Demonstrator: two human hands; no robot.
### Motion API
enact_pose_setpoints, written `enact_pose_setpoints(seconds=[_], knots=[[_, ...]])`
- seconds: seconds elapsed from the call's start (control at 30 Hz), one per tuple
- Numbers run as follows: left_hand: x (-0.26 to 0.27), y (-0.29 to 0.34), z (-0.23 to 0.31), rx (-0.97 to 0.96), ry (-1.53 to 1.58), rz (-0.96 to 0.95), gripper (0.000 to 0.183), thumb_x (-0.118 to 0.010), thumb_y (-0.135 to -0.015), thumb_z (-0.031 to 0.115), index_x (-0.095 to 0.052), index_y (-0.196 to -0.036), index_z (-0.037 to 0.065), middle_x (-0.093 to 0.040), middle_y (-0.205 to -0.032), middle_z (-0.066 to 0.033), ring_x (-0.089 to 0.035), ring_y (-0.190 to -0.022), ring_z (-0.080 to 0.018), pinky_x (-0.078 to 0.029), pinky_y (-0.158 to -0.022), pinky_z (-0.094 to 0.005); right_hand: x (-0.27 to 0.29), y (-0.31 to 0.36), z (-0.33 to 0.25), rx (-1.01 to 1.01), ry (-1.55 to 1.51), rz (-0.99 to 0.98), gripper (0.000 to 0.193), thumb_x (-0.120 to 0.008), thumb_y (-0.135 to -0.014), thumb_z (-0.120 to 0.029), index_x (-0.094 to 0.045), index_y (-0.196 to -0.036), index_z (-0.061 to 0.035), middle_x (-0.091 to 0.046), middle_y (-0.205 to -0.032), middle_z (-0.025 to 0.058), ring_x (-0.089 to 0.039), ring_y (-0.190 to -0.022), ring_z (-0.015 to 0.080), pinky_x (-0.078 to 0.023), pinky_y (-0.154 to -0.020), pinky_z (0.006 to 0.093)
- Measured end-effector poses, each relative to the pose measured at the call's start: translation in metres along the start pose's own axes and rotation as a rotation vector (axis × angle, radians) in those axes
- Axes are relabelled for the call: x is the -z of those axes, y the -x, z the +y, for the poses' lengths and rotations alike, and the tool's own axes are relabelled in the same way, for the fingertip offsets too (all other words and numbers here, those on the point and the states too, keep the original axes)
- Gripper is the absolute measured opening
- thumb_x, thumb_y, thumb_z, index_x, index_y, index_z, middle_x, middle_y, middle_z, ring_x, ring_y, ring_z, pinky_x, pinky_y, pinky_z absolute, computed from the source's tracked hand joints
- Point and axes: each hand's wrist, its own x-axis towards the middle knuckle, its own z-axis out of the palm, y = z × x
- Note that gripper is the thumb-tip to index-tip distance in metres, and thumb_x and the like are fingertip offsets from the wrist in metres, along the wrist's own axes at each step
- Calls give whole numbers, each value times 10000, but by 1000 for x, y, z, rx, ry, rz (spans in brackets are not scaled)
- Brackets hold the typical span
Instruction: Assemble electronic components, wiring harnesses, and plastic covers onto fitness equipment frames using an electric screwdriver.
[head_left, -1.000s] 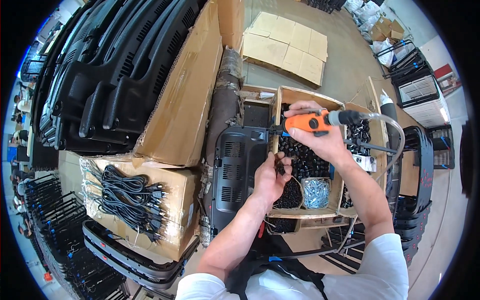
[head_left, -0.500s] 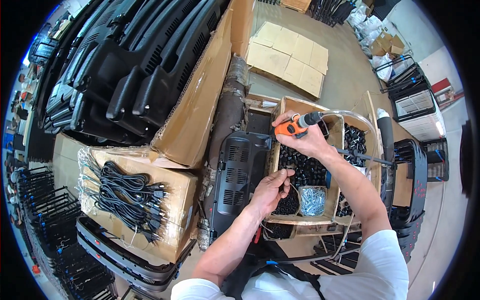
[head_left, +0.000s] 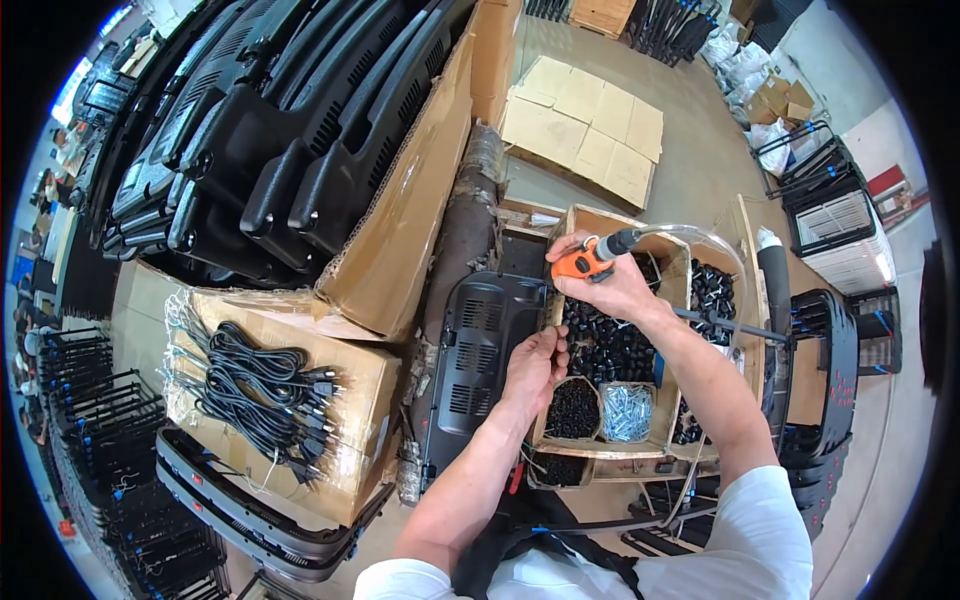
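My right hand (head_left: 618, 285) is closed around an orange pneumatic screwdriver (head_left: 580, 262), held over the far left corner of a partitioned wooden box (head_left: 552, 408). A clear hose (head_left: 700, 238) curves away from the tool to the right. My left hand (head_left: 535, 362) has its thumb and fingers pinched together at the box's left wall; whatever it holds, if anything, is too small to make out. Beside it lies a black vented plastic cover (head_left: 480, 345) on the bench. In the box are black plastic parts (head_left: 595, 345), small black screws (head_left: 573, 410) and silver screws (head_left: 627, 412).
At the left, a large carton (head_left: 400, 220) holds stacked black plastic panels (head_left: 290, 150). Coiled black power cords (head_left: 265, 385) lie on a taped cardboard box (head_left: 365, 400) nearer me. A worn padded roll (head_left: 470, 220) edges the bench. Flattened cardboard (head_left: 585, 125) lies beyond.
My left hand has moved left and away from me, from above the small black screws to the box's left wall beside the cover. My right hand keeps the screwdriver in nearly the same place.
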Motion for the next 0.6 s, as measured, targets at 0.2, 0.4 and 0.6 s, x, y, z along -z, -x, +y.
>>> enact_pose_setpoints(seconds=[0.2,0.4,0.6], knots=[[-15,-21,16,28,236,171,301,-604,-1099,398,-632,-1006,113,-544,-791,42,-502,-642,-85,-371,-489,-223,-4,22,-23,2,-261,106,485,-852,-860,-92,-653,-1299,-35,-740,-1211,92,-685,-1132,148,-551,-1028,328],[-13,-40,29,-26,655,60,290,-481,-1146,396,-607,-1105,138,-537,-823,44,-492,-667,-87,-394,-501,-221,-7,26,-32,-16,-287,67,509,-853,-863,-96,-636,-1320,-37,-734,-1254,109,-684,-1162,168,-547,-1057,351],[-12,-41,42,53,651,-30,265,-500,-1145,370,-630,-1130,139,-545,-821,40,-492,-656,-90,-402,-504,-224,-6,21,-37,41,-242,69,510,-851,-865,-110,-635,-1320,-32,-740,-1239,114,-685,-1151,170,-547,-1059,356]])
